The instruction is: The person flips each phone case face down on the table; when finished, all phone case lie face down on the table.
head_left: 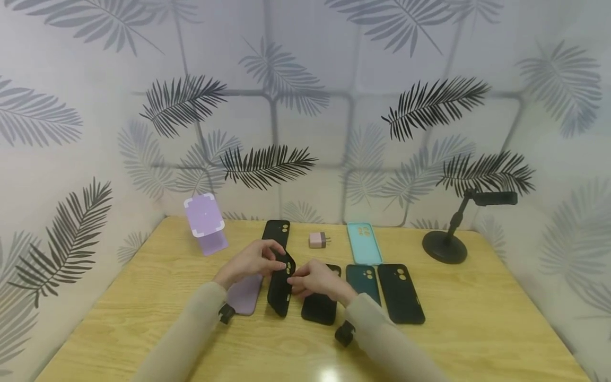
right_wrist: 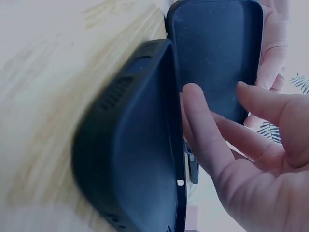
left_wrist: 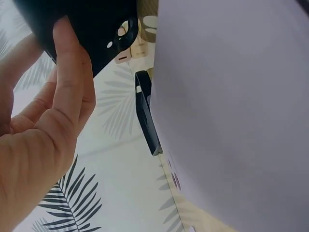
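My left hand pinches a black phone case near its top, and the case stands tilted up from the table. In the left wrist view the left hand's fingers lie on the case's outer side. My right hand is at the case's right edge. The right wrist view has its thumb and forefinger apart in front of the case's hollow inner side; whether they touch it I cannot tell. Another black case lies below the right hand. A light purple case lies beside the left hand.
Behind the hands lie a black case and a pink charger plug. To the right are a light turquoise case, a dark teal case and a black case. A purple stand and a black stand flank them.
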`<state>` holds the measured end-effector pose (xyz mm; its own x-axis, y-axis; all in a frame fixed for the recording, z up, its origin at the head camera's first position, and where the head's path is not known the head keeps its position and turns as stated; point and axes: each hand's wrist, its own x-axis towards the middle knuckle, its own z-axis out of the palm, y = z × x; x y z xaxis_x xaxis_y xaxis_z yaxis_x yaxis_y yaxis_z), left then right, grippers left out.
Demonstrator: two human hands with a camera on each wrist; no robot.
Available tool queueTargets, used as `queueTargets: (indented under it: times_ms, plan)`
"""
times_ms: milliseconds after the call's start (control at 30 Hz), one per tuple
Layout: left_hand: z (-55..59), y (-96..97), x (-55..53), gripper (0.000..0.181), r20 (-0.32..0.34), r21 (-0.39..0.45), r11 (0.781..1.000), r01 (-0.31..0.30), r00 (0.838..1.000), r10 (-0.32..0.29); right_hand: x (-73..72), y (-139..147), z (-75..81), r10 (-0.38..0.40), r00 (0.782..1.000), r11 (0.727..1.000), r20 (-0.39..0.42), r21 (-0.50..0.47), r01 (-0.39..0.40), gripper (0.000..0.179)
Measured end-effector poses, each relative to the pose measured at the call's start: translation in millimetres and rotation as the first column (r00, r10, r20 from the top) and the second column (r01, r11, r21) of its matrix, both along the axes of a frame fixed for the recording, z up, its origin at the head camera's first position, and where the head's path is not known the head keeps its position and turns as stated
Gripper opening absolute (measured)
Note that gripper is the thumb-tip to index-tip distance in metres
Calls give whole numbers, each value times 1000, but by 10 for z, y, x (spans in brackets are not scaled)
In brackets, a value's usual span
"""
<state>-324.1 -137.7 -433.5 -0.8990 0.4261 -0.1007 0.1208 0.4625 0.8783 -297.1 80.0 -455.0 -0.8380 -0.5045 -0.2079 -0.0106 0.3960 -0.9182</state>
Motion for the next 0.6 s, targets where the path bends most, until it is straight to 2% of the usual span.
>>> queueTargets:
  times_ms: [133, 267, 400, 600]
  plan:
    - [20, 37, 8, 36, 8, 30, 999, 11, 1000, -11, 1, 9, 38, 33, 999, 999, 35, -21, -33, 36]
    - [16, 67, 12, 34, 48, 92, 995, 45, 998, -50, 10, 9, 53, 58, 997, 998, 49, -38, -56, 46]
    - [-11, 84, 8, 35, 72, 137, 988, 66, 994, -76, 25, -10, 44, 51, 998, 998, 36, -33, -49, 52]
    - [-36, 99, 25, 37, 96, 156, 986, 60, 992, -76, 60, -47, 32, 31, 999, 999, 21, -35, -30, 52]
